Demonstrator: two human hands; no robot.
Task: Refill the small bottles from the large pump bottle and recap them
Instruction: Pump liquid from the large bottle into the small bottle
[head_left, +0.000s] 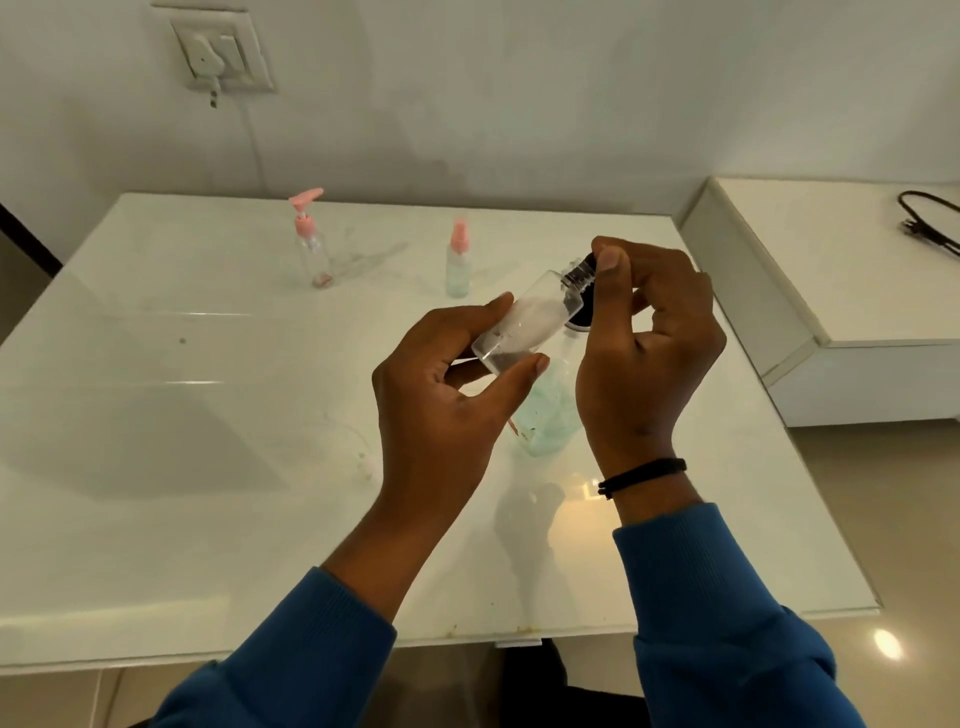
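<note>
At frame centre, the left hand (447, 395) grips a small clear bottle (524, 322), tilted with its neck toward the upper right. The right hand (644, 332) pinches a black cap (586, 259) at that threaded neck, likely twisting it. Behind the hands stands a larger greenish bottle (550, 415). Two pink-topped bottles (310, 244) wait at upper left on the white table (208, 415).

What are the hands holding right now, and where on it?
The left hand grips the small clear bottle round its lower body; the right hand pinches a dark cap at its threaded neck.
</note>
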